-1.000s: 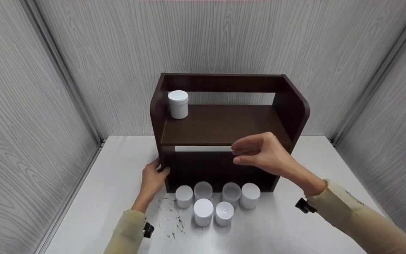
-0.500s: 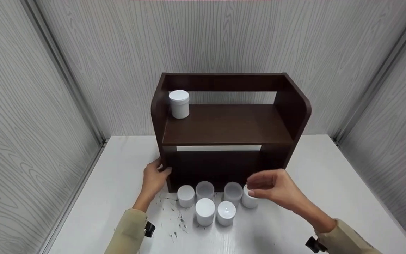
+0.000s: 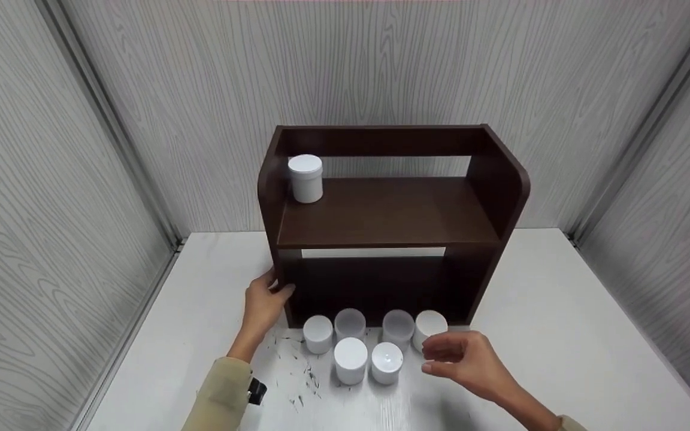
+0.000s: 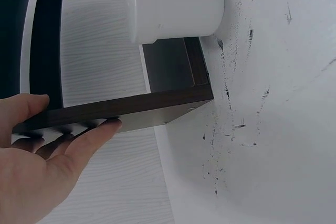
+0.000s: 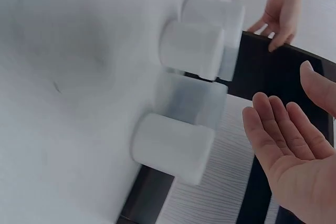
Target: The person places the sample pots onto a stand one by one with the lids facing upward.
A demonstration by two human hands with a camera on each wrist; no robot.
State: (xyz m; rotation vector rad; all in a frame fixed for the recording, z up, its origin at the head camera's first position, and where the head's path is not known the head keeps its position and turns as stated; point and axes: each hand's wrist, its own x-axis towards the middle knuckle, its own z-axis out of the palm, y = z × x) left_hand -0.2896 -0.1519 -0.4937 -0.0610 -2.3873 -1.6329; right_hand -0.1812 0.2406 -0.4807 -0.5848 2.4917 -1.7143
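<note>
With thumb and fingers on opposite faces, my left hand (image 3: 266, 303) holds the left side panel of a dark brown two-tier shelf (image 3: 388, 209). The left wrist view shows that side panel (image 4: 131, 106) between the thumb and fingers. My right hand (image 3: 468, 365) hovers at the front right, fingers loosely bent and holding nothing. Nearest to it stands a white jar (image 3: 430, 326), partly covered by the hand in the head view. Several more jars stand by the shelf's front: white ones (image 3: 351, 362) and clear-looking ones (image 3: 350, 323). One white lidded jar (image 3: 306, 179) stands upright on the upper board's left end.
The shelf rests on a white table (image 3: 560, 335). Dark scuff marks (image 3: 309, 377) streak the table left of the jars. Grey wood-grain panels (image 3: 381, 60) enclose the back and both sides.
My right hand has come down and toward me, from in front of the upper board to just in front of the rightmost jar. The left hand keeps its hold on the panel.
</note>
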